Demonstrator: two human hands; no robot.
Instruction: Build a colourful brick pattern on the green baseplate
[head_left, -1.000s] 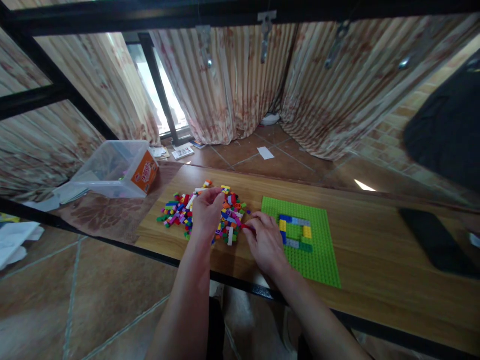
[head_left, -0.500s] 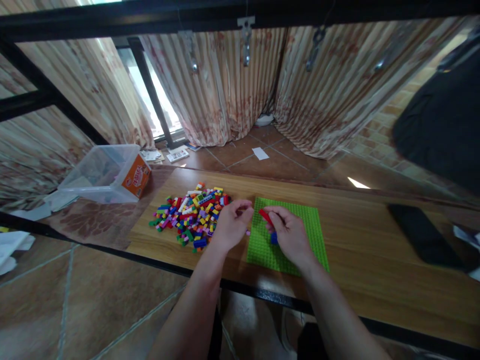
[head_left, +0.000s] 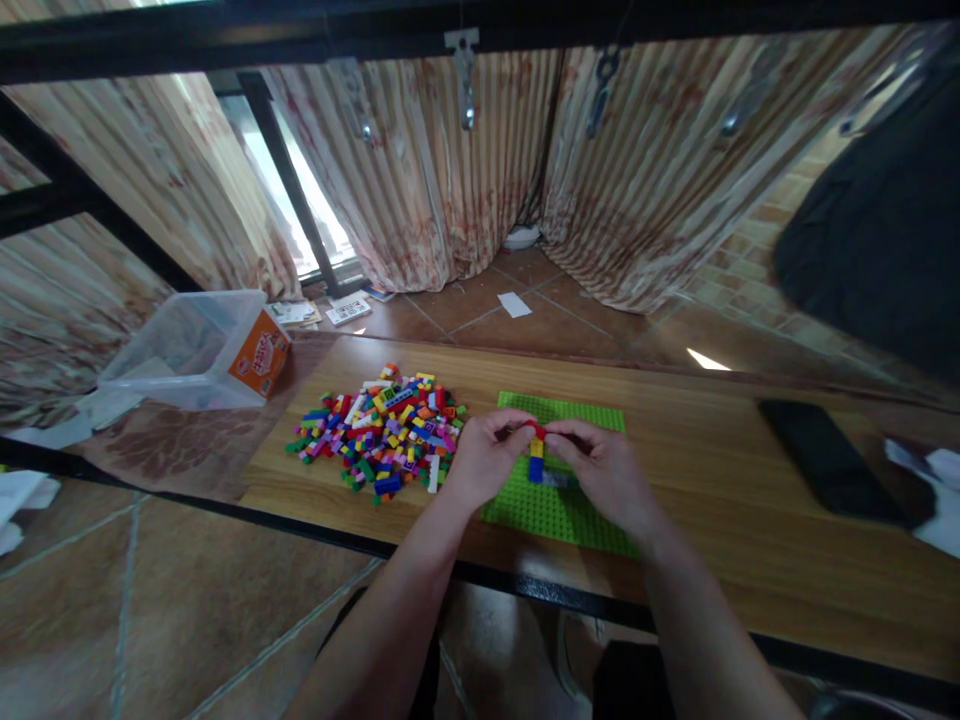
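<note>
Over the green baseplate [head_left: 546,508] on the wooden table [head_left: 712,480], both my hands meet on a small red brick [head_left: 535,429]. My left hand [head_left: 484,460] pinches its left end, my right hand [head_left: 604,468] its right end. Just below the red brick, yellow and blue bricks [head_left: 535,460] of a low frame stand on the plate; my hands cover the rest of that frame. A heap of loose coloured bricks [head_left: 379,430] lies on the table to the left of my left hand.
A clear plastic bin with an orange label [head_left: 199,350] stands at the far left of the table. A black phone [head_left: 821,455] lies at the right, with something white [head_left: 926,495] beside it. Curtains hang behind; a black metal frame crosses overhead.
My right hand carried the red brick from the heap to the baseplate. My left hand left the heap and joined it on the brick. The view has shifted rightwards.
</note>
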